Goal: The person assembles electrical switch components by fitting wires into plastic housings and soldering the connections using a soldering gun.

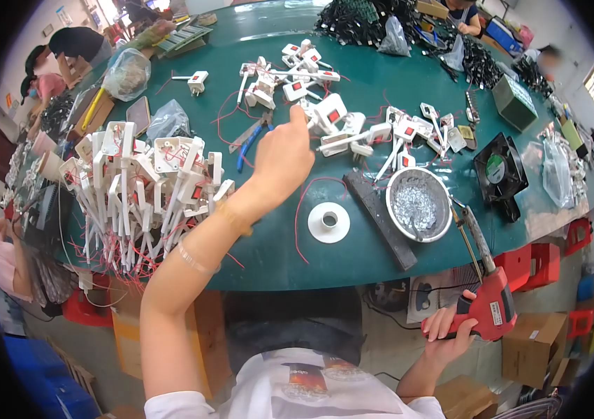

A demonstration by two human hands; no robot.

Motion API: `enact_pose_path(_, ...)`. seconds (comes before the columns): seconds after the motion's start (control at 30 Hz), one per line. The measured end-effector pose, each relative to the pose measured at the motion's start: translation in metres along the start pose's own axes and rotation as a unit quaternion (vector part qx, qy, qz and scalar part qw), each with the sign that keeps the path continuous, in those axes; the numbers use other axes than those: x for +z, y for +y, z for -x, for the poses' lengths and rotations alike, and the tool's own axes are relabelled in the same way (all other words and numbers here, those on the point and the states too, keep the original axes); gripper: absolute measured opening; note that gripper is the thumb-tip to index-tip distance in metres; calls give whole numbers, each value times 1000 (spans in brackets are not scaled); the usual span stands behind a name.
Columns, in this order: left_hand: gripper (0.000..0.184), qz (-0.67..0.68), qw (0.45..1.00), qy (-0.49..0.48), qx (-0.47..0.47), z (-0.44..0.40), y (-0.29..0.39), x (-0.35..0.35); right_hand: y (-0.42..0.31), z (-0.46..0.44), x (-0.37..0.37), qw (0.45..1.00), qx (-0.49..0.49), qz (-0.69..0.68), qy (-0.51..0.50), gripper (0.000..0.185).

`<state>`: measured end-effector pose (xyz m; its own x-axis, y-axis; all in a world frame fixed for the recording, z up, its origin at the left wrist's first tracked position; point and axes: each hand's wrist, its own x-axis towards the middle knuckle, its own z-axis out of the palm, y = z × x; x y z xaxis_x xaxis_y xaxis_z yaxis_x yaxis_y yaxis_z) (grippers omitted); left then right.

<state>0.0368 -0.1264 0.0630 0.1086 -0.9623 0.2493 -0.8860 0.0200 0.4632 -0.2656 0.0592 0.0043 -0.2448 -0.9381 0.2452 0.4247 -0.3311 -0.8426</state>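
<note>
My left hand [284, 159] reaches over the middle of the table, its back towards me. One finger points up beside a white plug housing with a red switch [330, 112]; the other fingers are mostly hidden, so I cannot tell whether it grips anything. Blue-handled pliers [248, 145] lie just left of that hand. My right hand [454, 325] is closed around the grip of a red soldering gun [496, 307]. Its metal barrel points up past the table's front edge, close to a round bowl [444, 227] of silvery material. More white switch housings [407, 130] lie beyond the bowl.
White housings with red wires [161, 181] are piled at left. Near the front are a white spool [328, 223], a dark bar [381, 220] and a black fan [500, 167]. Black cables [353, 24] heap at the back. Other people sit around the table.
</note>
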Motion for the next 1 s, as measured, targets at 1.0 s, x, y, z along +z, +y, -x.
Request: enact_pose_path(1.0,31,100,990,-15,98,141,-14,7,59,-16,115,962,45,246,-107,47)
